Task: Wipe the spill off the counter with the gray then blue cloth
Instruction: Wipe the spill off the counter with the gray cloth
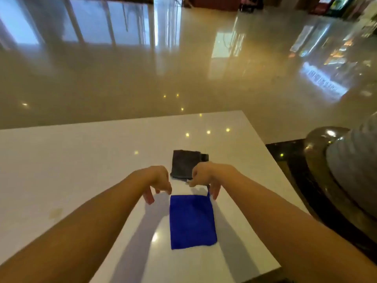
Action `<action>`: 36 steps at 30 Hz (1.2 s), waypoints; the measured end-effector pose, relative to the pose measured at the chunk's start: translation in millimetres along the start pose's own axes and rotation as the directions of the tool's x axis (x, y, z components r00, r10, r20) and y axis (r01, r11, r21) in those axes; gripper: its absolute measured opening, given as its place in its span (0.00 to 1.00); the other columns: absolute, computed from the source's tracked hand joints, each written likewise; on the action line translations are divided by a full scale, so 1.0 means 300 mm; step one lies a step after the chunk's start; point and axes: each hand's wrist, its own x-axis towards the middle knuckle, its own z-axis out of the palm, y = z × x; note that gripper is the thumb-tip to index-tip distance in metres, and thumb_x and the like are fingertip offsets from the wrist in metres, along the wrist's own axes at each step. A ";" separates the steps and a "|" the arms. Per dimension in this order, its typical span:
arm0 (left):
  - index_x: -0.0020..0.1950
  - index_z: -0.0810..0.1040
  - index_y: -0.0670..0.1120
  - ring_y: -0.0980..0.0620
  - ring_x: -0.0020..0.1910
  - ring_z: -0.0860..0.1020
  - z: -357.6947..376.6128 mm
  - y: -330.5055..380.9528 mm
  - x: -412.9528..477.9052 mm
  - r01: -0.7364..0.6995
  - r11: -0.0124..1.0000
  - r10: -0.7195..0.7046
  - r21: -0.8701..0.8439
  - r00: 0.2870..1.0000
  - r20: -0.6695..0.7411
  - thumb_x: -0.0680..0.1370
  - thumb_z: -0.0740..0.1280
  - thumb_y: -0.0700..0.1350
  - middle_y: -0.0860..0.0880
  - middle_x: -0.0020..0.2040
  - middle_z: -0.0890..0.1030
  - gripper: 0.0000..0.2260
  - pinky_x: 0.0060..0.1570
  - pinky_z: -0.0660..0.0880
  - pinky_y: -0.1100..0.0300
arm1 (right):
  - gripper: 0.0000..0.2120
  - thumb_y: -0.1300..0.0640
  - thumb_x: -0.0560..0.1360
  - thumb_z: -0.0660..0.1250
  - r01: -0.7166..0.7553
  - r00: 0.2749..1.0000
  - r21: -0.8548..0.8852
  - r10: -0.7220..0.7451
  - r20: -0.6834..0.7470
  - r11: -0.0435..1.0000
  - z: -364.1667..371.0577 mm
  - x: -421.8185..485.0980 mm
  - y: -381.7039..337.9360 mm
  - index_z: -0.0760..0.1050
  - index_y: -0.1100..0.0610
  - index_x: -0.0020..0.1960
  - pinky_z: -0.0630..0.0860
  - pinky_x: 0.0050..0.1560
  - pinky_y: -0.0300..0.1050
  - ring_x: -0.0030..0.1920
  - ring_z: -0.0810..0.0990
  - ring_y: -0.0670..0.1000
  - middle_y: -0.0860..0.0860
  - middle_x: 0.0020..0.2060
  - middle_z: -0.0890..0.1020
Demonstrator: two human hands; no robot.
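Note:
A folded blue cloth [192, 221] lies flat on the white counter [81, 164] in front of me. Just beyond it sits a folded gray cloth [184, 164]. My left hand [157, 181] hovers at the blue cloth's far left corner, fingers apart and pointing down, holding nothing. My right hand [206, 178] hangs over the far right corner, fingers spread beside a small blue loop on the cloth; whether it touches the loop is unclear. A faint yellowish spill stain [55, 212] marks the counter to the left.
The counter ends at a far edge [142, 119] and a right edge [265, 160]. Beyond lies a glossy tiled floor [183, 68]. A large rounded dark stone base [326, 160] stands off the counter's right side.

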 end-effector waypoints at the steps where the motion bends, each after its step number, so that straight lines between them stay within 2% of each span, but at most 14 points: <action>1: 0.66 0.72 0.45 0.43 0.39 0.83 0.063 -0.003 0.029 0.044 0.999 -0.044 -0.007 0.999 0.020 0.72 0.76 0.48 0.45 0.43 0.75 0.25 0.23 0.79 0.57 | 0.26 0.48 0.78 0.71 -0.055 0.997 -0.012 0.056 0.054 0.998 0.039 0.034 0.035 0.71 0.57 0.71 0.83 0.48 0.54 0.58 0.81 0.62 0.58 0.67 0.77; 4: 0.65 0.70 0.45 0.46 0.46 0.81 0.288 -0.021 0.103 0.144 0.986 -0.149 -0.083 0.987 -0.059 0.72 0.74 0.54 0.45 0.51 0.77 0.27 0.33 0.78 0.57 | 0.39 0.43 0.75 0.73 -0.196 0.962 -0.103 0.211 0.172 0.975 0.208 0.126 0.141 0.61 0.57 0.78 0.78 0.63 0.57 0.68 0.75 0.61 0.58 0.73 0.71; 6: 0.64 0.67 0.44 0.47 0.50 0.80 0.415 -0.037 0.128 0.122 0.984 -0.149 -0.129 0.961 -0.233 0.72 0.74 0.55 0.44 0.57 0.79 0.28 0.41 0.75 0.58 | 0.48 0.41 0.72 0.75 -0.191 0.981 -0.032 0.192 0.035 0.981 0.319 0.169 0.191 0.53 0.57 0.81 0.75 0.65 0.55 0.68 0.75 0.60 0.59 0.73 0.72; 8: 0.63 0.66 0.44 0.45 0.50 0.80 0.478 -0.040 0.136 0.085 0.961 -0.179 -0.265 0.917 -0.356 0.72 0.74 0.51 0.43 0.57 0.80 0.27 0.42 0.73 0.57 | 0.52 0.44 0.70 0.78 -0.161 0.975 0.136 0.179 -0.132 0.978 0.383 0.180 0.220 0.49 0.57 0.81 0.77 0.62 0.53 0.66 0.77 0.60 0.59 0.71 0.74; 10: 0.60 0.69 0.44 0.48 0.44 0.78 0.504 -0.031 0.127 0.074 0.928 -0.207 -0.364 0.917 -0.341 0.73 0.72 0.48 0.44 0.54 0.80 0.20 0.41 0.73 0.57 | 0.48 0.47 0.70 0.79 -0.110 0.961 0.281 0.175 -0.216 0.953 0.426 0.175 0.234 0.52 0.56 0.78 0.78 0.59 0.52 0.63 0.79 0.59 0.58 0.67 0.76; 13: 0.54 0.74 0.45 0.52 0.40 0.74 0.506 -0.034 0.104 0.044 0.933 -0.165 -0.357 0.935 -0.315 0.75 0.69 0.46 0.45 0.50 0.81 0.11 0.41 0.73 0.58 | 0.42 0.51 0.71 0.79 -0.033 0.955 0.394 0.145 -0.259 0.918 0.461 0.152 0.242 0.58 0.56 0.75 0.79 0.61 0.53 0.64 0.79 0.58 0.56 0.68 0.77; 17: 0.56 0.75 0.44 0.51 0.44 0.76 0.468 -0.046 0.101 -0.008 0.951 -0.090 -0.310 0.950 -0.300 0.74 0.69 0.46 0.44 0.53 0.82 0.13 0.43 0.73 0.59 | 0.40 0.50 0.69 0.80 0.001 0.982 0.397 0.074 -0.175 0.918 0.412 0.168 0.258 0.60 0.55 0.71 0.79 0.56 0.49 0.62 0.79 0.57 0.56 0.66 0.77; 21: 0.60 0.72 0.45 0.50 0.47 0.77 0.404 -0.023 0.147 0.026 0.959 -0.111 -0.282 0.951 -0.289 0.74 0.70 0.52 0.46 0.53 0.79 0.19 0.44 0.74 0.59 | 0.31 0.39 0.71 0.75 -0.049 0.990 0.302 0.087 -0.114 0.952 0.331 0.227 0.265 0.67 0.54 0.65 0.81 0.53 0.47 0.53 0.80 0.53 0.53 0.56 0.80; 24: 0.62 0.71 0.43 0.46 0.51 0.79 0.347 0.007 0.197 -0.002 0.957 -0.117 -0.290 0.913 -0.392 0.76 0.69 0.53 0.43 0.56 0.79 0.21 0.48 0.78 0.54 | 0.24 0.37 0.75 0.70 -0.069 0.965 0.287 0.136 -0.223 0.956 0.280 0.295 0.278 0.74 0.55 0.59 0.82 0.51 0.48 0.44 0.80 0.50 0.51 0.46 0.81; 27: 0.65 0.68 0.41 0.42 0.54 0.79 0.298 0.035 0.255 -0.030 0.929 -0.174 -0.369 0.843 -0.509 0.77 0.69 0.54 0.40 0.60 0.76 0.24 0.47 0.76 0.53 | 0.24 0.41 0.74 0.73 -0.072 0.917 0.443 0.234 -0.323 0.894 0.262 0.345 0.290 0.72 0.56 0.60 0.80 0.46 0.47 0.44 0.79 0.51 0.52 0.49 0.80; 30: 0.66 0.69 0.40 0.41 0.56 0.78 0.265 0.050 0.328 -0.064 0.903 -0.186 -0.425 0.832 -0.522 0.77 0.67 0.58 0.40 0.60 0.76 0.27 0.49 0.76 0.52 | 0.29 0.38 0.71 0.75 0.016 0.783 0.487 0.292 -0.549 0.873 0.255 0.380 0.280 0.67 0.55 0.57 0.74 0.40 0.45 0.46 0.76 0.52 0.55 0.54 0.77; 32: 0.57 0.74 0.41 0.44 0.50 0.80 0.243 0.055 0.363 -0.089 0.886 -0.166 -0.456 0.856 -0.489 0.77 0.67 0.58 0.41 0.53 0.80 0.22 0.46 0.76 0.55 | 0.34 0.35 0.70 0.73 0.034 0.736 0.428 0.266 -0.622 0.903 0.244 0.394 0.253 0.69 0.56 0.65 0.75 0.47 0.48 0.56 0.74 0.56 0.57 0.60 0.74; 34: 0.41 0.76 0.44 0.48 0.40 0.79 0.230 0.052 0.385 -0.108 0.874 -0.136 -0.473 0.880 -0.454 0.76 0.70 0.54 0.44 0.41 0.80 0.14 0.37 0.72 0.60 | 0.37 0.35 0.72 0.71 0.052 0.765 0.442 0.249 -0.594 0.895 0.231 0.406 0.210 0.68 0.57 0.71 0.74 0.55 0.53 0.64 0.71 0.59 0.58 0.64 0.73; 36: 0.35 0.74 0.46 0.52 0.32 0.76 0.222 0.056 0.387 -0.126 0.828 -0.162 -0.547 0.879 -0.448 0.74 0.71 0.48 0.46 0.34 0.77 0.12 0.30 0.70 0.62 | 0.33 0.38 0.74 0.71 0.140 0.820 0.587 0.239 -0.520 0.797 0.212 0.412 0.157 0.71 0.58 0.70 0.77 0.58 0.54 0.63 0.74 0.60 0.58 0.62 0.78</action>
